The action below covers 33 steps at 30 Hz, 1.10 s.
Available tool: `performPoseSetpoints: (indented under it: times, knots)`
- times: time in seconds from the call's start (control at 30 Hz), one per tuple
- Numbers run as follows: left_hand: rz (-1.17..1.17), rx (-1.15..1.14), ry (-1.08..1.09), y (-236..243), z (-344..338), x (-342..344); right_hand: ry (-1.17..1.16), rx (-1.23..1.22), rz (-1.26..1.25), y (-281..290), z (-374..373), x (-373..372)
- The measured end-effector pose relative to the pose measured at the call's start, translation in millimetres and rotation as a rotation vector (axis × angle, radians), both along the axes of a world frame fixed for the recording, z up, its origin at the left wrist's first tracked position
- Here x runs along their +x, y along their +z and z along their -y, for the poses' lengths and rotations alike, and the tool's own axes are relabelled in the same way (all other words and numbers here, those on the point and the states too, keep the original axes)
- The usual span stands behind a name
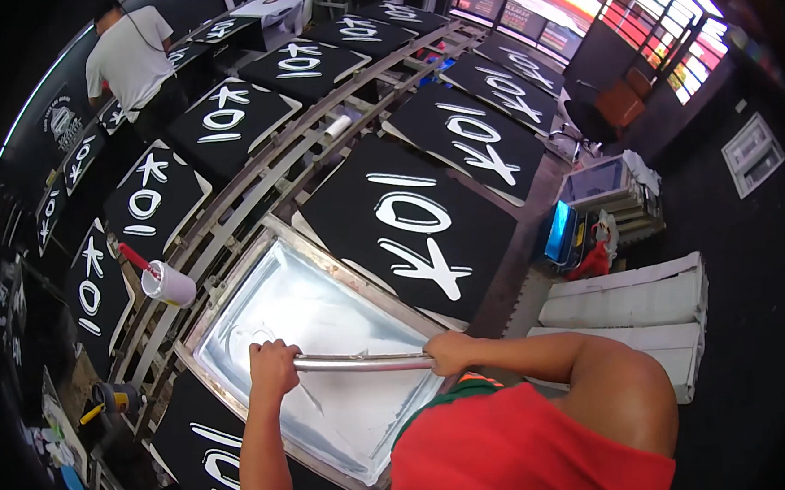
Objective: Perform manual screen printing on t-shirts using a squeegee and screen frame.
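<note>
Head view: a rectangular printing screen with a pale, worn frame [225,296] lies before the person, white ink smeared over its mesh. Across the near half of this screen runs a long, silver metal bar [364,363], held at both ends. The left hand [275,367] is curled into a fist around the bar's left end, knuckles up, its forearm rising steeply from below the screen. The right hand [449,353] wraps the right end, over the screen's right edge; its forearm lies nearly level, elbow bent and pushed outward. Each grip is closed on the bar, though the undersides of the fingers are hidden. Just left of the screen stands a pale pink plastic tub [172,285] with a red handle [133,257] jutting out; beyond the screen lies a black sheet with white lettering [336,199].
</note>
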<state>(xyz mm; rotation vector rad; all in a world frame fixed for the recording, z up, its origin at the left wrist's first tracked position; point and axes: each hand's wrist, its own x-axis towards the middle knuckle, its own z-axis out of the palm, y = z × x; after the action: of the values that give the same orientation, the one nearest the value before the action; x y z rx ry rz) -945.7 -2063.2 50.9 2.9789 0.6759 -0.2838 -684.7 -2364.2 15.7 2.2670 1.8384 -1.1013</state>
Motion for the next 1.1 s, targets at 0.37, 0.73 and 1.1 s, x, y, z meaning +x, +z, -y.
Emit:
performPoseSetpoints:
  times: [0.37, 0.73, 1.1]
  knots:
    - [0.017, -0.115, 0.630, 59, 120, -110, 0.382, 0.486, 0.206, 14, -251, 7]
    - [0.112, 0.026, 0.798, -6, 61, -118, 0.575, 0.395, 0.284, 8, -302, 5]
    - [-0.019, 0.199, 0.756, -33, -130, -90, 0.314, 0.544, 0.384, -22, -396, 16]
